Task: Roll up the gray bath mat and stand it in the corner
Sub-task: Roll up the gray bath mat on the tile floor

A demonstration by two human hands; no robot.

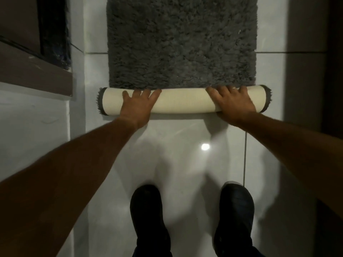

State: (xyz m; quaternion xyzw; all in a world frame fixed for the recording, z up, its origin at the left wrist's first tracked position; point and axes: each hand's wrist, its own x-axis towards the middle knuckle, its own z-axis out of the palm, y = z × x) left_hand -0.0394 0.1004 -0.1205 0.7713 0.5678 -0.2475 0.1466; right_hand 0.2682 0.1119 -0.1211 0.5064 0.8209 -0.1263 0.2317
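The gray shaggy bath mat (181,43) lies flat on the white tiled floor and runs away from me. Its near end is wound into a roll (183,102) that shows the cream backing, with gray pile at both ends. My left hand (138,105) presses flat on the left part of the roll, fingers spread over its top. My right hand (233,103) lies on the right part, fingers curled over the top and the thumb under the near side.
My two dark shoes (148,216) stand on the glossy tiles (185,145) just behind the roll. A brown ledge and a dark opening (53,34) are at the left. A dark wall or door edge (306,52) runs down the right.
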